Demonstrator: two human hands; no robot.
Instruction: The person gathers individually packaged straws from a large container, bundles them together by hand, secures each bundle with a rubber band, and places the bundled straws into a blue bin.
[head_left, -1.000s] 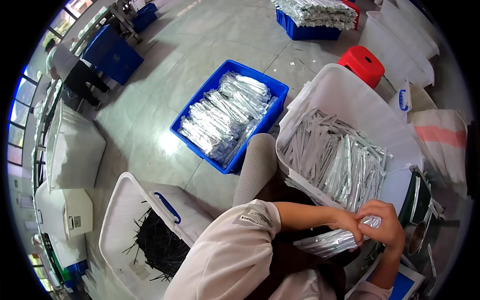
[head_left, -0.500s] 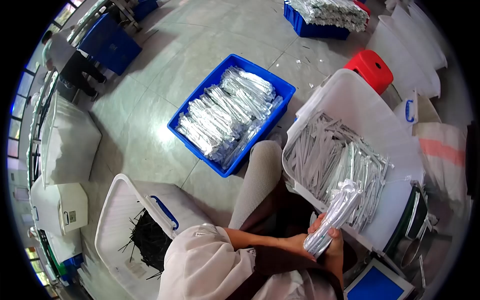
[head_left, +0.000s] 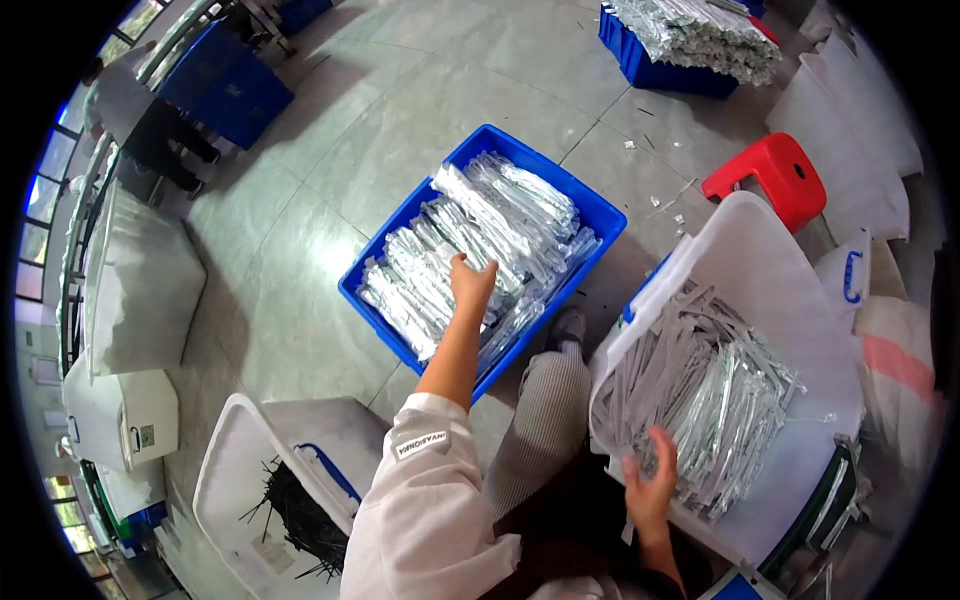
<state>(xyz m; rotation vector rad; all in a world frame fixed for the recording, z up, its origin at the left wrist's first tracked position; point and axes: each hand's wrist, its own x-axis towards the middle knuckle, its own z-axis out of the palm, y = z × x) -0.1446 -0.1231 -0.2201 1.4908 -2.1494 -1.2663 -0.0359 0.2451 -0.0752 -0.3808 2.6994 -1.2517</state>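
Note:
My left hand [head_left: 473, 283] reaches over the blue crate [head_left: 388, 342], thumb and fingers apart and nothing visible in its grasp. Under and beyond its fingertips lie rows of silver foil-wrapped bundles [head_left: 425, 285], with one bundle [head_left: 487, 212] resting raised on top of the others. My right hand [head_left: 652, 483] is at the near edge of the large white bin [head_left: 745, 225], its fingers spread and holding nothing that I can see. Inside that bin are loose silver strips [head_left: 725, 425] and greyish flat strips [head_left: 655, 365].
A second white bin [head_left: 225, 465] at lower left holds thin black sticks [head_left: 305, 520]. A red stool [head_left: 775, 180] stands beyond the right bin. Another blue crate [head_left: 665, 75] piled with silver strips is at the back. At upper left, a person [head_left: 150, 115] stands by a blue container [head_left: 225, 85].
Both hands held a silver bundle near my lap before. Now my left arm stretches out over the blue crate, and my right hand has come off the bundle, fingers spread.

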